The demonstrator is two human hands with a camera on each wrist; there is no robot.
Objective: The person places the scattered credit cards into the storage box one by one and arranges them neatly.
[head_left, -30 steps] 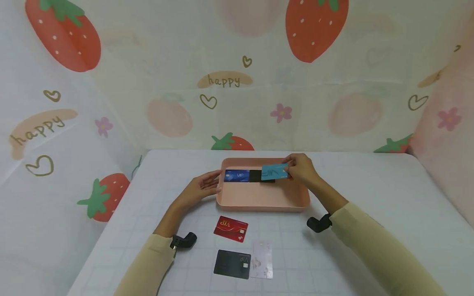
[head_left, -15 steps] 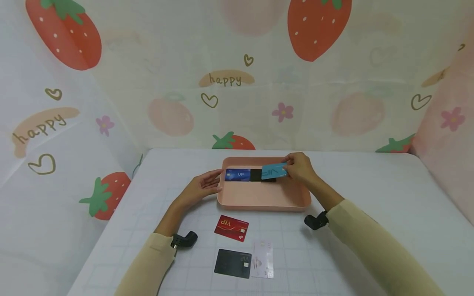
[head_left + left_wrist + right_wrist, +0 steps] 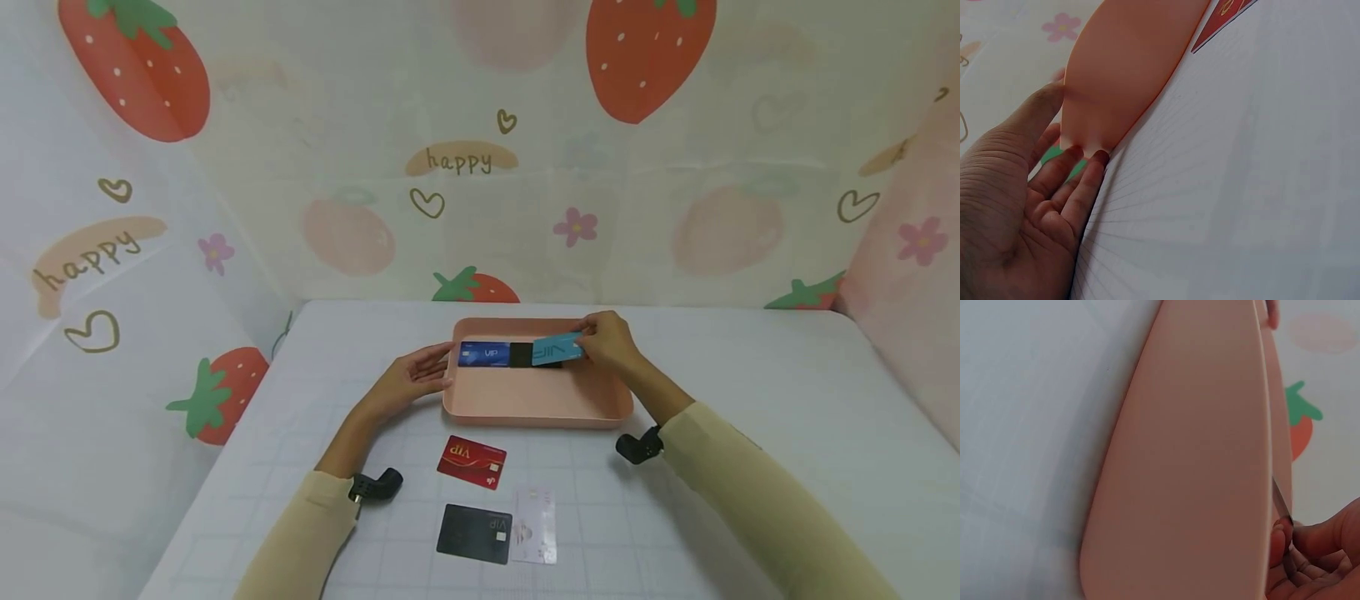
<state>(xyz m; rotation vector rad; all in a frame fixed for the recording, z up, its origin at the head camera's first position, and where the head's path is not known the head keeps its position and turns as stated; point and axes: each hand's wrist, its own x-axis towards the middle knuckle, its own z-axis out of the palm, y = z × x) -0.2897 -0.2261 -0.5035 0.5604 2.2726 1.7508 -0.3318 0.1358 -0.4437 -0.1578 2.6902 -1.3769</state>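
My right hand (image 3: 609, 340) pinches a light-blue VIP card (image 3: 557, 349) by its right end, holding it tilted over the right part of a pink tray (image 3: 525, 400). Under the card's left end, a black card (image 3: 521, 356) lies flat in the tray. Beside that one, at the tray's left, is a dark-blue VIP card (image 3: 484, 354). My left hand (image 3: 408, 379) rests its fingertips against the tray's left end. In the left wrist view, its fingers (image 3: 1085, 197) touch the outer wall, with the thumb up by the rim. The right wrist view shows the pinched card edge-on, mostly hidden behind the tray wall.
In front of the tray, a red VIP card (image 3: 472, 462) lies on the white table (image 3: 300, 550). Nearer me are a dark grey VIP card (image 3: 474, 533) and a pale card (image 3: 534, 527), side by side. A strawberry-patterned curtain (image 3: 637, 192) stands behind and along both sides.
My right forearm has shifted slightly left, with the light-blue card still pinched over the black one. The left hand stays at the tray's end. The head view has drifted a little.
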